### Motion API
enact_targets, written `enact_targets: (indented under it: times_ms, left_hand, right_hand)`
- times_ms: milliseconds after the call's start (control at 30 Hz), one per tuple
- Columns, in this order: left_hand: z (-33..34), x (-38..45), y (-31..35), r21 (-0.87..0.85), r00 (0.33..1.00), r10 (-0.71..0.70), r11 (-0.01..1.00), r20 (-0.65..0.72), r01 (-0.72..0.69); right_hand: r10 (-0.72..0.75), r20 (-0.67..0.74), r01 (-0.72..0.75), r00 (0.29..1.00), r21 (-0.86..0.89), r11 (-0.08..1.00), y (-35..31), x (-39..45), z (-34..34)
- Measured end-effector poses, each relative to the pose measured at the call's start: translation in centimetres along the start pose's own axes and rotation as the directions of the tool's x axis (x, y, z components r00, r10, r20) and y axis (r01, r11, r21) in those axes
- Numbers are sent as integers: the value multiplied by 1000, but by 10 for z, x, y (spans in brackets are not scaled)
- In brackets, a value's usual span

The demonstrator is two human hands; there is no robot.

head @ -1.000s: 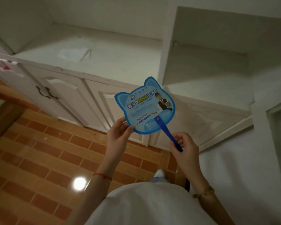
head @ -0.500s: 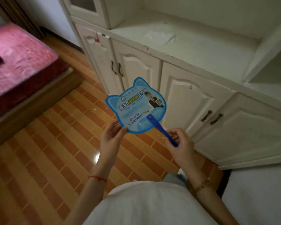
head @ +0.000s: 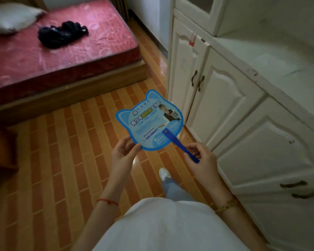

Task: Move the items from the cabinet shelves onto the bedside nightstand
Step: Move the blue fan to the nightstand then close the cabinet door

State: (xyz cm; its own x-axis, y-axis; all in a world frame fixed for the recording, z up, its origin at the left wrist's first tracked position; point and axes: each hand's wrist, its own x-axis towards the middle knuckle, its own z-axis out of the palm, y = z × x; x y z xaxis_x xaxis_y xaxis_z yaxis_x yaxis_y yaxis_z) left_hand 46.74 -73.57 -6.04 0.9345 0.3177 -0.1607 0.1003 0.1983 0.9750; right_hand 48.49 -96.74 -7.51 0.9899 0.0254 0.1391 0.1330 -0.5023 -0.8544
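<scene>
1. Fan [head: 150,122]: blue, cat-ear outline, printed face up; held in the air over the tiled floor [head: 62,160], in front of the person's torso; tilted, ears toward upper left.
2. Left hand [head: 123,156]: thumb and fingers pinch the fan's lower-left rim (thumb on top, fingertips hidden beneath); red string on the wrist.
3. Right hand [head: 199,158]: fingers curled round the dark blue handle [head: 179,145], clamped on its lower end; handle tip pokes out past the palm; beaded bracelet on the wrist.
4. White cabinet [head: 234,105] at right, lower doors closed; its counter shelf is beside the fan, not touching it.
5. Bed [head: 53,57] at upper left with a pink mattress; dark bundle of cloth [head: 62,34] and a pale pillow [head: 11,17] lie on it.
6. Nightstand: cannot tell which piece it is.
7. White shoe [head: 164,173] on the floor below the fan.
</scene>
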Motion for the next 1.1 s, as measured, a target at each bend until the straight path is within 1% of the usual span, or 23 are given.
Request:
enact_targets:
  times_ms: [233,400,633,767,933,1100]
  left_hand:
    - [-11,70,14,-26,977,26,999,-213,-32]
    - [-12,117,28,-42,932,53,996,-358,-73]
    - [-31,160,41,-54,811,46,994,-584,-96]
    - [-55,183,45,-64,730,28,993,-683,-98]
    - [-104,225,46,-95,657,0,989,-754,-109]
    - [-173,285,61,-99,569,-16,988,-822,-116]
  right_hand:
    - [-122,181,122,976,11,992,-8,111,41]
    - [-223,323,219,920,49,974,-20,190,65]
    - [-315,516,305,797,107,946,-44,269,121]
    - [-360,587,331,725,161,930,-63,304,166]
    - [-399,631,350,666,208,913,-89,344,242]
    - [-433,676,367,596,251,896,-129,387,336]
